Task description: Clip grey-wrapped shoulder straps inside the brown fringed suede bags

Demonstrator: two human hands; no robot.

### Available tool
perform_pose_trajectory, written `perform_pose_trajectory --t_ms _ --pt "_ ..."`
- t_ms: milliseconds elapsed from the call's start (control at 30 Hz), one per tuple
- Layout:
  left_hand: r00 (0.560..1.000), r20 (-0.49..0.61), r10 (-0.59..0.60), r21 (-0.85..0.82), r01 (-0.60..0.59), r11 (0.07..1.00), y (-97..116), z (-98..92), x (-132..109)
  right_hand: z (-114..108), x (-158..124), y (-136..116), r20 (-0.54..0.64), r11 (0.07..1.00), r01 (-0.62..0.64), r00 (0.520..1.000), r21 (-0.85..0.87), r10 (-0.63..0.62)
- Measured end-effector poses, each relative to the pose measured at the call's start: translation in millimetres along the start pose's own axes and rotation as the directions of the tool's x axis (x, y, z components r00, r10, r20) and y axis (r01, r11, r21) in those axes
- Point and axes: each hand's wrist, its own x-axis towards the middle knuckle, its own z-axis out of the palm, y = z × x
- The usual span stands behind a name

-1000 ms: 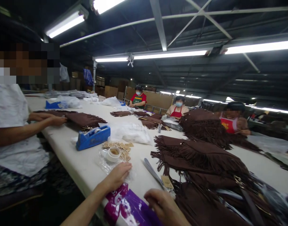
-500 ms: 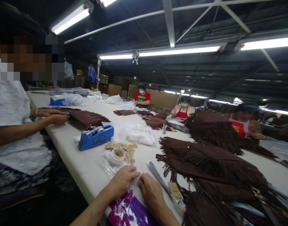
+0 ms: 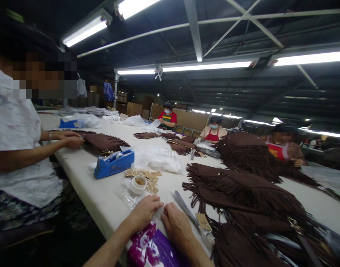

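Note:
A magenta and purple package [image 3: 159, 246] in shiny clear plastic lies at the table's front edge. My left hand [image 3: 144, 213] is closed at its upper end, fingers pinched at clear plastic. Close beside it, my right hand [image 3: 175, 221] has its fingers curled in at the same plastic. What exactly the fingertips grip is partly hidden. Beyond my left hand, a roll of white tape [image 3: 138, 184] sits on clear plastic, next to brown tags with strings [image 3: 151, 178]. Long metal scissors [image 3: 186, 208] lie right of my right hand, near a brown tag [image 3: 203, 221].
Dark brown fringed bags [image 3: 250, 189] cover the right side of the white table [image 3: 92, 185]. A blue tape dispenser [image 3: 114, 163] and clear plastic bags [image 3: 164, 159] stand further back. At the left a person's hands [image 3: 72, 141] touch a fringed bag. Several people sit beyond.
Both my hands stay at the plastic, with my right hand slightly further left. The view has shifted a little. The person at the left has shifted slightly.

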Motion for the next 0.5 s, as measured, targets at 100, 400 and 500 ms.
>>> perform_pose_trajectory --t_ms 100,400,500 --pt "1.0 -0.008 -0.002 0.0 0.002 1.0 0.5 0.0 0.0 0.3 0.0 -0.9 -0.02 1.0 -0.008 1.0 0.006 0.008" --pt "1.0 -0.009 0.01 0.006 -0.01 1.0 5.3 -5.1 -0.7 3.3 0.4 -0.2 -0.039 0.999 -0.002 0.999 0.034 0.004" --pt "1.0 -0.006 0.015 0.008 -0.015 1.0 5.5 -5.2 -0.7 -0.8 2.2 3.1 -0.031 0.997 -0.006 0.999 0.079 0.009"
